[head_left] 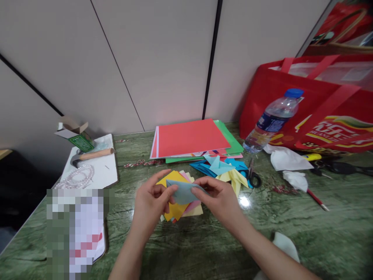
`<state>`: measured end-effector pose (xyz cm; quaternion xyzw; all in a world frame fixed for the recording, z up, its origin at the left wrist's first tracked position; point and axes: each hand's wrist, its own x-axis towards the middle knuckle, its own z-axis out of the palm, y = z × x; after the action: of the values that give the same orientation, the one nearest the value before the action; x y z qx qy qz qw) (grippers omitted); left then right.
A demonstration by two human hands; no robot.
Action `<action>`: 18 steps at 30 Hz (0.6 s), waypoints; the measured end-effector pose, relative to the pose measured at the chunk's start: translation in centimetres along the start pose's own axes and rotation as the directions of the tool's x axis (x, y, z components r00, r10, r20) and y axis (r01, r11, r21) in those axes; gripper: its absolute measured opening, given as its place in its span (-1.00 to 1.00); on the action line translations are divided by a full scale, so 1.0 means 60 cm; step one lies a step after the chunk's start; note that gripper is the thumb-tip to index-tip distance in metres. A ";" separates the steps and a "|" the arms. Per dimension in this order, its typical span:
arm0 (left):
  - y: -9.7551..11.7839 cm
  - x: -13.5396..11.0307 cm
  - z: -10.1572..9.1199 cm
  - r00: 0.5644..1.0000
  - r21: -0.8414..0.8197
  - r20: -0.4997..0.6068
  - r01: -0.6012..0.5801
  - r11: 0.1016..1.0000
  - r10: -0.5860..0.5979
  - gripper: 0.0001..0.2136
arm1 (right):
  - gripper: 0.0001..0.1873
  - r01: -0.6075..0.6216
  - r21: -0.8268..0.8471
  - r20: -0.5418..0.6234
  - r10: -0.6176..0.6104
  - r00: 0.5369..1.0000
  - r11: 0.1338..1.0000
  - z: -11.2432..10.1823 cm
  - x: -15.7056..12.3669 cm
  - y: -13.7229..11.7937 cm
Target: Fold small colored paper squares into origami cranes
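Between my two hands is a folded piece of light blue paper (184, 193), held up over a loose stack of coloured paper squares (171, 212). My left hand (154, 196) pinches its left end between thumb and fingers. At the right end, my right hand (217, 194) grips it in the same way, thumb on the near face. Yellow, pink and cream sheets show in the stack below. Just beyond my right hand lie folded paper shapes (218, 166) in blue and pale yellow, with black-handled scissors (255, 179) beside them.
Large coloured sheets (189, 138) lie against the wall. A water bottle (269, 120) and a red bag (320, 105) stand at the right, near crumpled tissues (291, 159) and a red pencil (317, 200). At left, a white board (109, 167) bears a hammer (93, 154), beads (77, 177) and a green box (81, 142).
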<state>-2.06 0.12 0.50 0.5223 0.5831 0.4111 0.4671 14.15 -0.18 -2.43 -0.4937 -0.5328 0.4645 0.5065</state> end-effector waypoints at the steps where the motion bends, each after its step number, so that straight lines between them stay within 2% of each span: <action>1: 0.002 -0.001 0.001 1.000 -0.036 0.023 0.018 0.999 -0.017 -0.61 | -0.96 0.040 -0.045 -0.007 -0.041 0.999 0.998 0.000 -0.001 -0.002; 6: -0.001 -0.001 0.007 0.997 -0.146 0.069 0.039 0.989 -0.029 -0.82 | -0.89 0.298 -0.227 -0.019 -0.310 0.951 0.927 0.000 -0.007 -0.007; 9: -0.005 0.000 0.007 0.998 -0.137 0.061 0.039 0.990 -0.031 -0.85 | -0.86 0.361 -0.277 -0.043 -0.386 0.921 0.891 -0.001 -0.009 -0.005; 13: -0.006 0.000 0.007 1.000 -0.082 0.005 0.004 0.997 -0.003 -0.89 | -0.86 0.353 -0.299 -0.051 -0.384 0.922 0.886 -0.003 -0.008 -0.001; 18: -0.001 -0.003 0.007 0.988 0.023 -0.081 -0.126 0.992 0.128 -0.93 | -0.93 0.228 -0.214 -0.095 -0.252 0.963 0.950 -0.006 -0.005 0.001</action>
<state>-1.65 -0.07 0.35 0.5450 0.5710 0.4562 0.4109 14.50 -0.49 -2.53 -0.5010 -0.6013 0.3124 0.5384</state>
